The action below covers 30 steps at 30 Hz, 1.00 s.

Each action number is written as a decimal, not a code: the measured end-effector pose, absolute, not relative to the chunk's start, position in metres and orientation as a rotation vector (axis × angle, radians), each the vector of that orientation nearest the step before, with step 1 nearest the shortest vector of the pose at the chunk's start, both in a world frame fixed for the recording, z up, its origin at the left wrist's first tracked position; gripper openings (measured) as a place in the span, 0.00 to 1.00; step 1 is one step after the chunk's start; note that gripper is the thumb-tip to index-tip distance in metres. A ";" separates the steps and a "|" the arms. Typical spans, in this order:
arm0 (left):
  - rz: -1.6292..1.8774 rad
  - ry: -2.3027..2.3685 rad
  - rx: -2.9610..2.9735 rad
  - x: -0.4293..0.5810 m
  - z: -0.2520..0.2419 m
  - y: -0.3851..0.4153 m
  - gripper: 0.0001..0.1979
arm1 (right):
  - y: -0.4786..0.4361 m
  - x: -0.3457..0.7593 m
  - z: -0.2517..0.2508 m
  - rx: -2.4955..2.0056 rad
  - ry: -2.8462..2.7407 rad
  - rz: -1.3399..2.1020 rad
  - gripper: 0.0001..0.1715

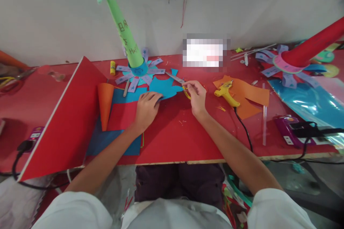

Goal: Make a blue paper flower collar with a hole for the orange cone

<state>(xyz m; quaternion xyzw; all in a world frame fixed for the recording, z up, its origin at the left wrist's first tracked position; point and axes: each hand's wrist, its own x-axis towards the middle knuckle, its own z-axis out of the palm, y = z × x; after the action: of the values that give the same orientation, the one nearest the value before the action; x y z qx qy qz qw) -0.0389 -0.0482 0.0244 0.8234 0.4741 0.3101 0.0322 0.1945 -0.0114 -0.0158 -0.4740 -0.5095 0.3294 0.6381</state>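
"Hands first: together or apart?"

"Apart. From my end of the feed, the left hand (147, 109) has its fingers closed over the lower-left edge of a blue paper cut-out (161, 84); its thumb is hidden from me. The right hand (197, 97) is at the cut-out's right tip, thumb and forefinger drawn in. I can't tell whether they pinch paper, scissors (176, 78) or nothing."

"Which way does the blue piece lie from them?"

"Between them, just above the centre of the frame, its long axis running roughly left to right, from one hand toward the other. Those scissors lie just beyond it, tips toward the upper left of the frame, loops right by the right hand, clearly the nearer of the two."

"Any writing I can log?"

"On the green cone (129, 48), upper left of the frame, I read 'Hap' near the base, with handwritten characters above that I can't fully make out. I can't read any label on the yellow glue stick (113, 68), left of centre. The white patch (204, 53) at upper centre is pixelated, so I get no words there."
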 end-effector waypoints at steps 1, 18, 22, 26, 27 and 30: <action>1.054 1.438 2.429 -0.040 0.028 -0.046 0.10 | -0.011 0.196 -0.016 -1.092 -1.137 0.711 0.22; 1.813 1.499 2.148 -0.044 0.053 -0.039 0.11 | -0.010 0.198 -0.009 -1.095 -1.181 0.741 0.31; 1.207 0.978 2.958 -0.041 0.046 -0.079 0.11 | -0.007 0.200 -0.012 -1.047 -1.165 0.769 0.30; 0.674 0.951 3.232 -0.025 0.027 -0.107 0.17 | -0.009 0.199 -0.012 -1.068 -1.157 0.758 0.27; 0.629 0.933 3.241 -0.022 0.023 -0.111 0.16 | -0.009 0.199 -0.012 -1.069 -1.150 0.764 0.26; 0.550 0.888 3.095 -0.017 0.016 -0.113 0.18 | -0.010 0.199 -0.011 -1.070 -1.134 0.763 0.24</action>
<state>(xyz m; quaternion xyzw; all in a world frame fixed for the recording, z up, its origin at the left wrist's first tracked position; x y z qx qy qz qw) -0.0165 -0.1127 0.0165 0.9457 0.2713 0.1680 -0.0623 0.1994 -0.0101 -0.0108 -0.4704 -0.4985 0.3352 0.6465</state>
